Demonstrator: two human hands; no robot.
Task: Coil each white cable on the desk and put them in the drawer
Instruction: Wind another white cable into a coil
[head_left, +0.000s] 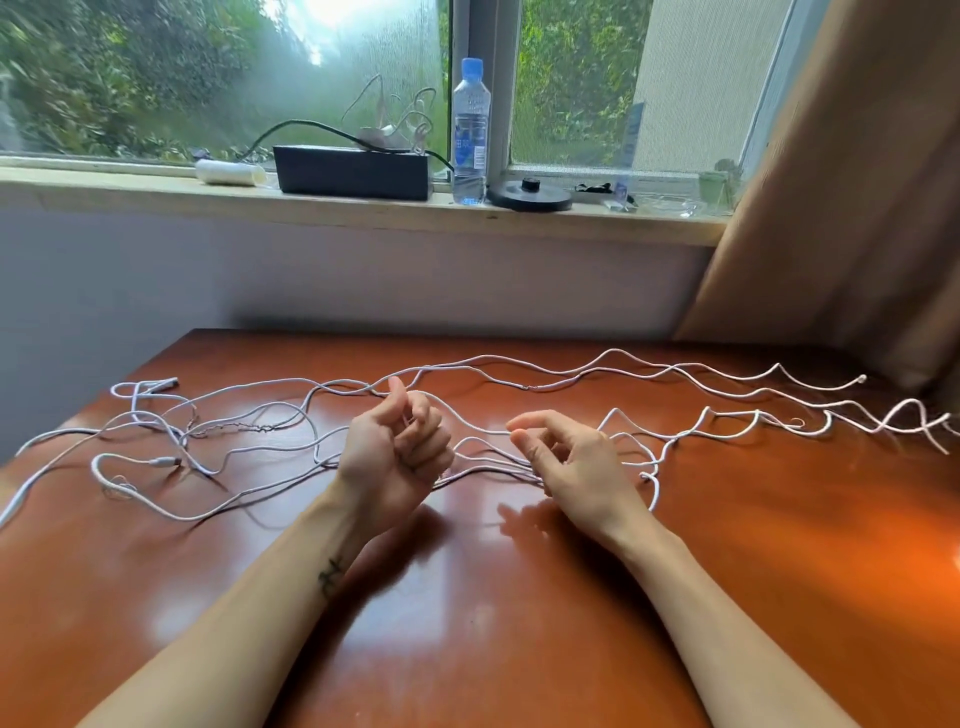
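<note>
Several long white cables (613, 353) lie loose and tangled across the reddish wooden desk (519, 613), running from its left edge to its right edge. Plug ends show at the far left (166, 383) and front left (165, 461). My left hand (395, 452) is held palm-up above the tangle's middle, fingers curled and thumb raised, gripping a cable strand. That strand (475, 422) runs right to my right hand (563, 462), which pinches it between thumb and forefinger. No drawer is in view.
Behind the desk is a windowsill with a black box (353, 171), a water bottle (470, 135), a white roll (226, 171) and a black round base (530, 196). A brown curtain (857, 208) hangs at the right, touching the desk's far corner.
</note>
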